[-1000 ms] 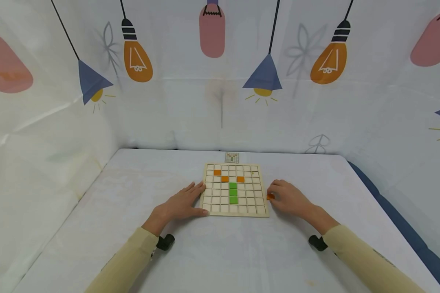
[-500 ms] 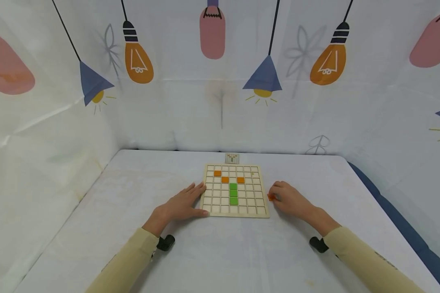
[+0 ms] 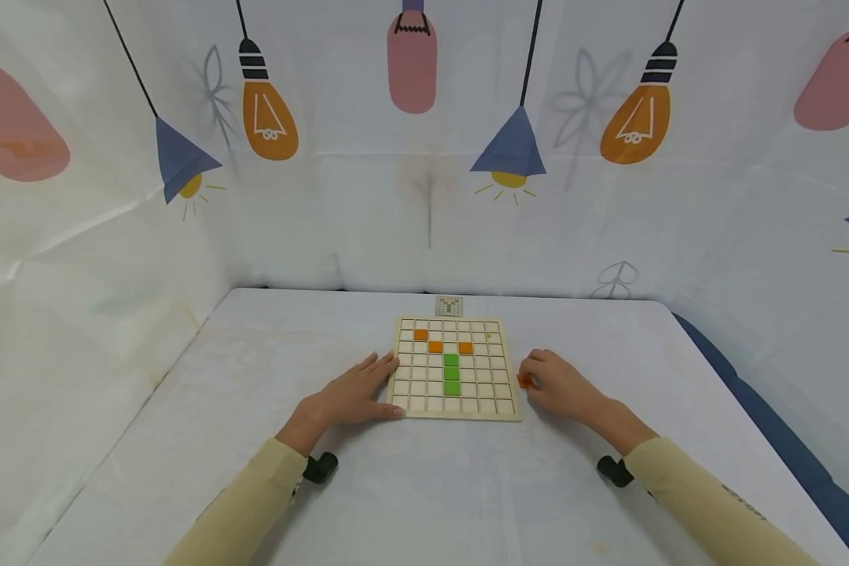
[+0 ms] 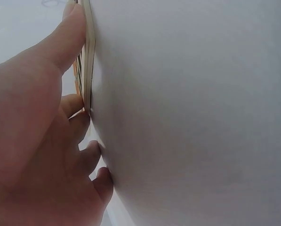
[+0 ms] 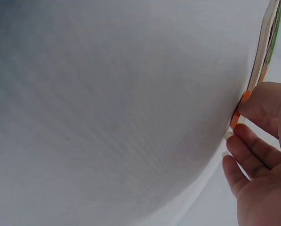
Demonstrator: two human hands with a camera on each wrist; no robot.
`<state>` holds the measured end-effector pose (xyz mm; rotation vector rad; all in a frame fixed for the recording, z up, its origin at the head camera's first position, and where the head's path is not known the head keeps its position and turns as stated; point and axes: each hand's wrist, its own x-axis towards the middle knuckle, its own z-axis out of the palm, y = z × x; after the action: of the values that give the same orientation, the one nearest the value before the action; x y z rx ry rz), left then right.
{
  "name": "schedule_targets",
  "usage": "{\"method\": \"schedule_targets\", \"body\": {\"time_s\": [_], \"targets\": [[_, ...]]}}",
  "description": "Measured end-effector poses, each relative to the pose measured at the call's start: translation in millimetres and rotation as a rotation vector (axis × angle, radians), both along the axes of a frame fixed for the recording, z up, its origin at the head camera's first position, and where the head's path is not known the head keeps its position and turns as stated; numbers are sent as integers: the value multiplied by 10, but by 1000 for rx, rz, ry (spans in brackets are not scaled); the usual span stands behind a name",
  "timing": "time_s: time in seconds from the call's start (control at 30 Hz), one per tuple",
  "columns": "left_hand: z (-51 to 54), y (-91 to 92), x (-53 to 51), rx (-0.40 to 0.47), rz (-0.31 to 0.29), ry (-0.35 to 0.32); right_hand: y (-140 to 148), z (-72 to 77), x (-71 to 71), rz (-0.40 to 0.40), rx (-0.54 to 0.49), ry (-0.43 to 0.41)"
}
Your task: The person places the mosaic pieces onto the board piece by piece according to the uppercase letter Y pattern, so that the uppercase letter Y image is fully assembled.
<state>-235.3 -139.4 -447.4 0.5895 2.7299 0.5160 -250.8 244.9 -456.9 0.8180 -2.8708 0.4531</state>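
Observation:
A square wooden grid board (image 3: 416, 404) lies flat on the white table. Three orange tiles (image 3: 435, 347) sit in its upper cells, and a column of green tiles (image 3: 452, 374) runs down its middle. My left hand (image 3: 347, 395) rests on the board's left edge with its fingers spread. Its thumb touches the near left corner. Just right of the board, my right hand (image 3: 560, 384) pinches a loose orange tile (image 5: 235, 117) between thumb and fingers, low at the table surface. The fingers partly cover that tile in the head view.
A small pattern card (image 3: 449, 306) lies behind the board. The white table (image 3: 424, 503) ends at a patterned curtain (image 3: 354, 220) at the back, with side curtains left and right. A dark blue strip (image 3: 771, 417) runs along the table's right side.
The orange tile at my right fingertips has turned slightly. Both hands and the board otherwise stay in place.

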Motion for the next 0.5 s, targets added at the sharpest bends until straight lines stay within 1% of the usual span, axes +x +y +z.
{"method": "schedule_targets", "body": {"time_s": [0.17,0.3,0.5], "targets": [[11,3,4,2,5,-2,-43,55,-26,-11,10,-23],[23,4,9,4,9,-8,-80,85,-75,-9,12,2],[27,3,5,-4,9,-7,-136,95,-158,1,-26,20]]}}
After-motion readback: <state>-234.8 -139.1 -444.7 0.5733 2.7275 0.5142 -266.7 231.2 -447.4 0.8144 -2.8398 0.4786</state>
